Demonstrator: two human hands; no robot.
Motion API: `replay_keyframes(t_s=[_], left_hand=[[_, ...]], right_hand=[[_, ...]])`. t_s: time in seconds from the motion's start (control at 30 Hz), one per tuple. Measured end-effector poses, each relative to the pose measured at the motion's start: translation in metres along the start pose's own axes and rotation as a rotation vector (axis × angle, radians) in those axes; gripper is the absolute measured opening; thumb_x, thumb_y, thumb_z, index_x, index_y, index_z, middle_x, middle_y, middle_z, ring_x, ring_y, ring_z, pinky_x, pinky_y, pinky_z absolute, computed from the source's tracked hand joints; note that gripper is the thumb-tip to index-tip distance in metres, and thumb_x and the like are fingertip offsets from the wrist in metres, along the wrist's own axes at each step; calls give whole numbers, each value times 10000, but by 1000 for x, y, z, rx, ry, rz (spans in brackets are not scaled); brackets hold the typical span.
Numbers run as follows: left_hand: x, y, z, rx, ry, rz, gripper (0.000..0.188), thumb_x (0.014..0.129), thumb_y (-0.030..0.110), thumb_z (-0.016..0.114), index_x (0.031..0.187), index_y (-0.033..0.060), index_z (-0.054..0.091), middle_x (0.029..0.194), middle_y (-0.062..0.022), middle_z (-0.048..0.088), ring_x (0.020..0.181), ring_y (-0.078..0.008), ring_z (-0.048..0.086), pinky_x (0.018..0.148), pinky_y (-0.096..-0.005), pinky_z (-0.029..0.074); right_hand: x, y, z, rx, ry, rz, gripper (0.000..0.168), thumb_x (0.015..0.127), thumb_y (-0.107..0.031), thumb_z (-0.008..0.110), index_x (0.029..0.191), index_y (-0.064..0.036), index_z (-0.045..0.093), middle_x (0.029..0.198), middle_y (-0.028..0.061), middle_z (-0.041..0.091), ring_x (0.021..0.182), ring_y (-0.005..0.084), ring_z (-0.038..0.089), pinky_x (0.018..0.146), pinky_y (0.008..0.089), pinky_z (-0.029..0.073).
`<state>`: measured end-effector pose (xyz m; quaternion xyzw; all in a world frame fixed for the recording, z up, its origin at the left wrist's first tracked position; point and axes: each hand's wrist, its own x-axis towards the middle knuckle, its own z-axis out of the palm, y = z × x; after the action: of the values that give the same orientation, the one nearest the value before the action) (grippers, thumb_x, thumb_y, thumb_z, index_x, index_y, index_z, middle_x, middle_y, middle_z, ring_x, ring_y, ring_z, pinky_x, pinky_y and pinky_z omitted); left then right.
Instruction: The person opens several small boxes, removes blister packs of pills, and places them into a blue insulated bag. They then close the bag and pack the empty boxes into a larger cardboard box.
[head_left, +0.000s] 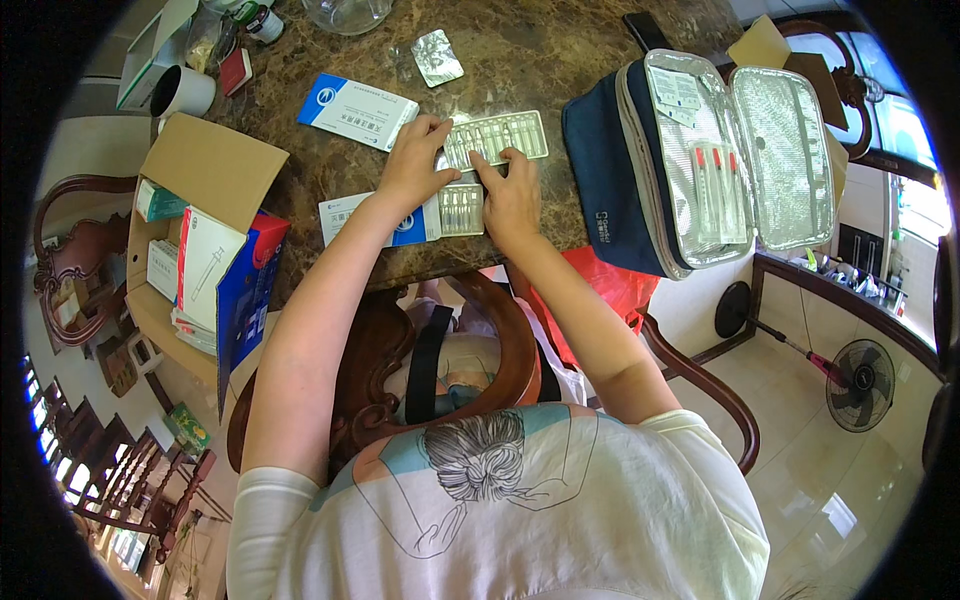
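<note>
A clear plastic tray of glass ampoules (529, 135) lies on the brown marble table. My left hand (412, 165) touches its left end, fingers apart. At the tray's lower edge is my right hand (511, 196), its index finger extended over the ampoules. Below it, a second ampoule tray (460, 210) sticks out of a blue and white carton (345, 214), partly hidden by my left forearm. Another blue and white carton (360, 110) lies above my left hand. Whether either hand pinches an ampoule cannot be told.
An open insulated bag (615, 165) holding packaged syringes (718, 191) stands at right. At left are an open cardboard box (210, 157) with cartons and a white mug (184, 91). A foil blister pack (437, 58) and a phone (645, 31) lie farther back. A wooden chair stands at the near edge.
</note>
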<state>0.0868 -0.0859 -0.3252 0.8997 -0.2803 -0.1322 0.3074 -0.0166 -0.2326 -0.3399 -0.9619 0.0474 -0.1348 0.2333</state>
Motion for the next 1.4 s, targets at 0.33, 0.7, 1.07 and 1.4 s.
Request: replay_keyframes(t_s=[0.33,0.7,1.07,1.4], left_hand=[[-1,-2,2,-13,27,15,744,650,177,824,1303,-3,516,1224,-131,505,1157,-312,462,982,-372,406],[-1,-5,5,2,36,25,737,663,185,819,1309,2,515,1216,-134,509,1147,-315,466,979,-379,405],[-21,0,-7,-4,15,166,804,675,282,817,1346,28,454,1223,-152,480,1160,-335,445,983,-401,395],[-83,6,-3,140,-42,220,879,630,273,851,1341,-5,415,1277,-209,399,1194,-396,393,1009,-463,358]], right_hand=[[-2,8,-3,-6,-5,22,533,713,56,591,1197,-162,638,1153,169,496,1021,368,477,869,434,431],[-6,11,-14,60,46,76,412,736,14,625,1126,-116,648,1073,146,514,973,347,489,830,430,433],[-30,-3,-15,230,-45,6,81,745,-107,702,791,-58,658,888,101,531,884,308,510,752,410,437],[-22,-23,-14,64,-100,8,259,706,-154,734,917,-46,628,893,109,518,875,314,507,736,412,431]])
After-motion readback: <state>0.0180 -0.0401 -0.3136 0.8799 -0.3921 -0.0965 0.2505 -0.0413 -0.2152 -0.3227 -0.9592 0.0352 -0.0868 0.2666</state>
